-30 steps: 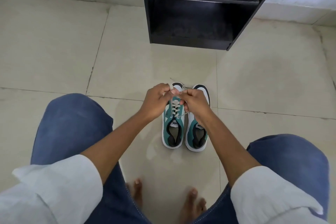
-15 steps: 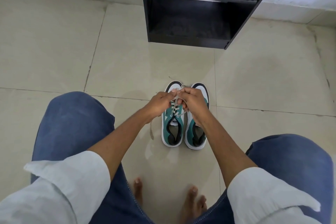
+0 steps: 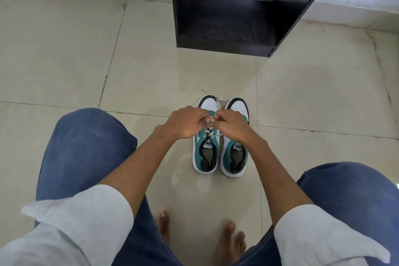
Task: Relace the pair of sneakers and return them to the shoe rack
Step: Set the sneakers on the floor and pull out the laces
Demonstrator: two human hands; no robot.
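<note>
Two green-and-white sneakers stand side by side on the tiled floor, toes pointing away from me. Over the left sneaker [image 3: 206, 153], my left hand [image 3: 185, 122] and my right hand [image 3: 232, 124] meet, each pinching the white shoelace [image 3: 210, 130] above its eyelets. The lace runs down in crossings to the tongue. My right forearm covers part of the right sneaker [image 3: 235, 157], and its lacing is hidden. A loose lace end [image 3: 219, 103] lies between the two toes.
A black shoe rack [image 3: 237, 6] with open shelves stands against the wall straight ahead, beyond the sneakers. My knees in blue jeans frame the sneakers left and right, and my bare feet [image 3: 228, 242] rest on the floor below them.
Both hands have drawn a little toward the heel of the left sneaker and closed tighter together on the lace. The sneakers have stayed in place.
</note>
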